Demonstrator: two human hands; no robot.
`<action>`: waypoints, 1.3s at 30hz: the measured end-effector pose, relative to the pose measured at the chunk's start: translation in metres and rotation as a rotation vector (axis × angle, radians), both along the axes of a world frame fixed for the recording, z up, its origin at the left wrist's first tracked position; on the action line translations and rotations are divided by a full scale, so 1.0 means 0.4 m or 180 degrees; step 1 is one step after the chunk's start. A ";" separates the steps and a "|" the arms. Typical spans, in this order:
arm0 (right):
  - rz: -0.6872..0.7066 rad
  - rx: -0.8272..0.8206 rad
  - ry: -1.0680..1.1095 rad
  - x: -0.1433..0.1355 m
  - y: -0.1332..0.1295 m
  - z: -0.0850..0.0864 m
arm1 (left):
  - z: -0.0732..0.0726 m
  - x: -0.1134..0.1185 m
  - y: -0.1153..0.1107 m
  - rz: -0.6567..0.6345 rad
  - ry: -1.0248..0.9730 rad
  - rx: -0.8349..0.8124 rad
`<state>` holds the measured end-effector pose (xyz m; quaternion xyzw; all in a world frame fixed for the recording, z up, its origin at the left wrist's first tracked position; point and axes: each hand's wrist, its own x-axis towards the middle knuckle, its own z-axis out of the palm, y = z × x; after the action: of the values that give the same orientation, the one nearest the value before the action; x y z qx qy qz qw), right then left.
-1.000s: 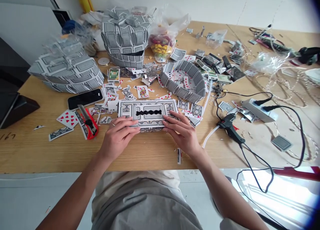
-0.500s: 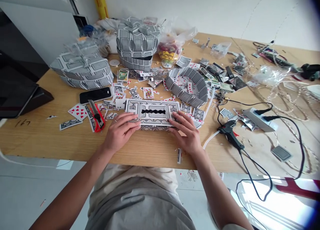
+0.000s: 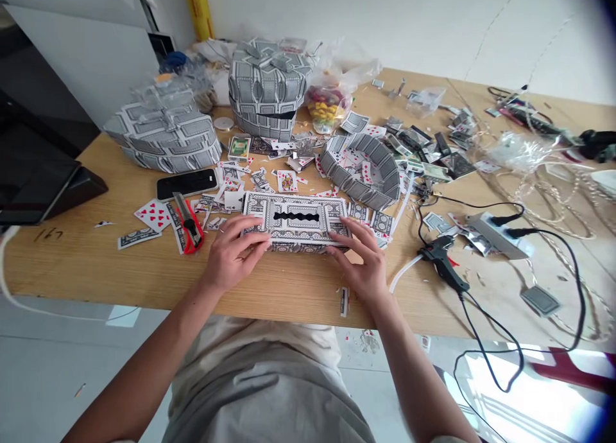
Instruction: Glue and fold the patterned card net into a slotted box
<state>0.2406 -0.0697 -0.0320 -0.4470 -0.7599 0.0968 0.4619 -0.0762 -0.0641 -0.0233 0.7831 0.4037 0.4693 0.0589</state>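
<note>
A rectangular box covered in patterned playing cards lies near the table's front edge, with a dark wavy-edged slot in its top. My left hand grips its left end, fingers on top and thumb at the front side. At the right end my right hand holds it likewise, fingers spread over the corner. Left of the box lies a red utility knife on cards. Behind it are loose cards and a heart-shaped card tray with card pieces inside.
Two woven card boxes stand at the back left. A phone lies before them. On the right are a black glue gun, its cable, a power strip and coiled cord. A small card strip lies near the front edge.
The whole view has shifted slightly. Both hands remain on the box, and the fingers of my right hand have moved a little at its right end.
</note>
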 end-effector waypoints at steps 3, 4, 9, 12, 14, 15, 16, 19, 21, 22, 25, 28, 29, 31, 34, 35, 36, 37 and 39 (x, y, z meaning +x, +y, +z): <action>-0.0425 -0.0095 0.0053 0.001 -0.004 0.004 | 0.002 -0.013 -0.005 0.0415 0.0013 0.0018; -0.0573 -0.0144 0.0073 0.000 -0.004 0.004 | 0.000 -0.016 -0.005 0.0557 0.0017 -0.0016; -0.0721 -0.0936 0.0639 -0.013 0.003 -0.010 | -0.013 -0.019 -0.001 0.0910 0.0005 -0.0428; -0.0626 -0.1501 0.1193 -0.022 0.000 -0.016 | -0.016 -0.014 -0.002 0.0903 -0.0152 -0.0609; -0.0633 -0.1699 0.1398 -0.024 -0.003 -0.014 | -0.013 -0.012 -0.004 0.0866 -0.0206 -0.0680; -0.0631 -0.1771 0.1485 -0.023 -0.004 -0.012 | -0.011 -0.012 -0.005 0.0849 -0.0220 -0.0718; -0.0619 -0.1838 0.1578 -0.021 -0.003 -0.007 | -0.007 -0.012 -0.006 0.0832 -0.0231 -0.0763; -0.0505 -0.1976 0.1809 -0.011 0.015 0.012 | 0.011 -0.016 0.002 0.0752 -0.0236 -0.0908; -0.0476 -0.1958 0.1826 -0.005 0.043 0.026 | 0.023 -0.018 0.017 0.0717 -0.0250 -0.0961; -0.0486 -0.1932 0.1798 -0.004 0.061 0.032 | 0.026 -0.019 0.028 0.0709 -0.0279 -0.0981; -0.0617 -0.1985 0.1654 -0.010 0.127 0.038 | 0.026 -0.016 0.064 0.0757 -0.0592 -0.1251; -0.0759 -0.2116 0.1534 -0.021 0.183 0.024 | 0.013 -0.010 0.087 0.1014 -0.0992 -0.1806; -0.0758 -0.2152 0.1508 -0.024 0.194 0.017 | 0.010 -0.008 0.089 0.1086 -0.1034 -0.1923; -0.0694 -0.2221 0.1474 -0.028 0.205 0.005 | 0.003 -0.005 0.088 0.1136 -0.1005 -0.1989; -0.0569 -0.2318 0.1483 -0.028 0.206 -0.002 | -0.007 -0.005 0.091 0.1090 -0.1081 -0.1956; -0.0537 -0.2352 0.1508 -0.027 0.206 -0.001 | -0.012 -0.004 0.097 0.1062 -0.1205 -0.1974; -0.0520 -0.2393 0.1548 -0.027 0.206 0.002 | -0.016 -0.003 0.106 0.1033 -0.1389 -0.2019; -0.0509 -0.2451 0.1591 -0.027 0.208 0.005 | -0.019 0.000 0.117 0.0987 -0.1617 -0.2101; -0.0528 -0.2574 0.1667 -0.028 0.212 0.012 | -0.022 0.009 0.141 0.0865 -0.2107 -0.2301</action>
<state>0.2294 0.0150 -0.0270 -0.6103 -0.4816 0.4562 0.4330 -0.0726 -0.0077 -0.0320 0.4624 0.5982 0.5260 0.3893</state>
